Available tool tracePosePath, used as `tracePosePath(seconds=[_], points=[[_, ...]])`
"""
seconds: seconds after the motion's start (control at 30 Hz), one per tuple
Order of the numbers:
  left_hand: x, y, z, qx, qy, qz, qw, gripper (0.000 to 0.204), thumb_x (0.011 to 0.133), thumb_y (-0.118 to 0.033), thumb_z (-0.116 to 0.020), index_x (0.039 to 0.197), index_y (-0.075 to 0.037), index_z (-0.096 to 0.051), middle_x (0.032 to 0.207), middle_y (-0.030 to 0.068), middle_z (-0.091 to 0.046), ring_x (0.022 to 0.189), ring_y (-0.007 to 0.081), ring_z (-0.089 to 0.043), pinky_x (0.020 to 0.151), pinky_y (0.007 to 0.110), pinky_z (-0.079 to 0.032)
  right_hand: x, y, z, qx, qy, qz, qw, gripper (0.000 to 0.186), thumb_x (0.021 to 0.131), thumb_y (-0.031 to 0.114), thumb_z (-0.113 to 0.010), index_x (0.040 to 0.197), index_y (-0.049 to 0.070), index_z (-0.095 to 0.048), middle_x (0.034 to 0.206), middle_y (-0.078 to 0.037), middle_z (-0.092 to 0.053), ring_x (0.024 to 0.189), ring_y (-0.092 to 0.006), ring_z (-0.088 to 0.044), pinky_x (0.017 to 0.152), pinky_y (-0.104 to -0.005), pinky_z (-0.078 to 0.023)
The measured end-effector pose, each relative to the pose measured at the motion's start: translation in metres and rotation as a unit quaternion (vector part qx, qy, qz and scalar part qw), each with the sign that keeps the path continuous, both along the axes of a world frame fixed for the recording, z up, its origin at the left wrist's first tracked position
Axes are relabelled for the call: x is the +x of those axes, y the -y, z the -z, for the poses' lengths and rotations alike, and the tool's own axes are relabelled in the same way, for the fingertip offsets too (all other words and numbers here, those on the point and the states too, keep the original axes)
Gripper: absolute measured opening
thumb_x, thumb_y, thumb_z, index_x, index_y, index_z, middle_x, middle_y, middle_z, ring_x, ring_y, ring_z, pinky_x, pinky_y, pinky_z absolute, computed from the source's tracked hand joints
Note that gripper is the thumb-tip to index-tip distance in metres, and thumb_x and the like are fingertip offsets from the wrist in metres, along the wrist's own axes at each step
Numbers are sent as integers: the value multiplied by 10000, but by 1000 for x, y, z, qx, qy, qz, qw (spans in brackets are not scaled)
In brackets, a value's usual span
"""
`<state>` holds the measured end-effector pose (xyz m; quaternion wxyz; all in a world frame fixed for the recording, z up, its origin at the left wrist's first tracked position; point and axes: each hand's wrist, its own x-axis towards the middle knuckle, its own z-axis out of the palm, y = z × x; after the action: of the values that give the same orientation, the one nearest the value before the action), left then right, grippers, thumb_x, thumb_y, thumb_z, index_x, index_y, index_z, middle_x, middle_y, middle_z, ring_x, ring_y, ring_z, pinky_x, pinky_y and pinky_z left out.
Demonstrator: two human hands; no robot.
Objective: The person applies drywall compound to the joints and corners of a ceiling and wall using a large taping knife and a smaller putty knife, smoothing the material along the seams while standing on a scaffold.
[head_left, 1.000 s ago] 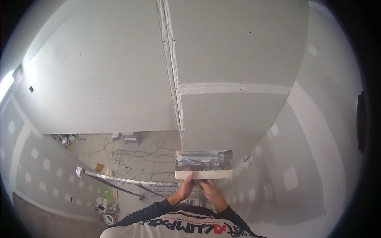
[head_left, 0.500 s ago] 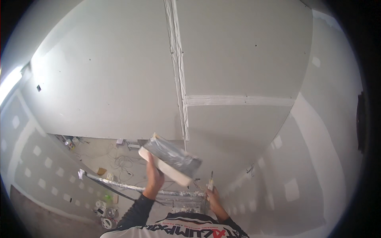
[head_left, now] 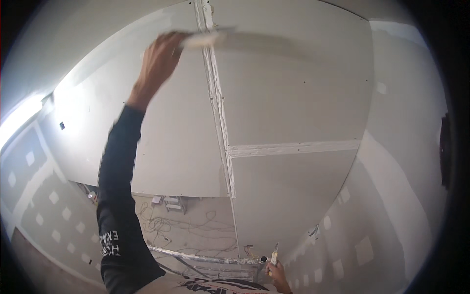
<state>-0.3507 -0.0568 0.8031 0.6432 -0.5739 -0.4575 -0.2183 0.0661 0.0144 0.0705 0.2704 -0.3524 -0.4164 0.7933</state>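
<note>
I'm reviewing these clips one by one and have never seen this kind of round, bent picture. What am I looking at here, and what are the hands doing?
The view comes from a wide fisheye camera on the person's head, so straight lines bend near the rim. It is tilted up at a pale drywall ceiling with taped seams. The left hand, on a dark-sleeved arm, is raised and holds a long flat blurred trowel-like tool against the ceiling. The right hand, low in the picture, grips a small narrow tool; its kind is unclear. Below lie cables on a floor.
</note>
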Motion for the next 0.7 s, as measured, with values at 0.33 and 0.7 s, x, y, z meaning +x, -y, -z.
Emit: tracePosePath(seconds=[0.33,0.7], points=[[0,-107,-74,119,15,-146,982,343,897,-19,-584,1208,-136,-671,1104,104,-714,953,353,-709,765,471,-584,-8,1,17,11,65,-49,997,211,991,161,-641,1165,47,-604,783,-32,-595,667,-123,-576,593,-284,-481],[55,5,358,-334,253,-130,899,679,792,43,-609,1454,-92,-540,1526,150,-497,1417,382,-444,1166,614,-329,-5,-129,-196,233,1,44,971,264,964,79,-664,1207,30,-574,899,-43,-624,756,-152,-631,644,-297,-526]])
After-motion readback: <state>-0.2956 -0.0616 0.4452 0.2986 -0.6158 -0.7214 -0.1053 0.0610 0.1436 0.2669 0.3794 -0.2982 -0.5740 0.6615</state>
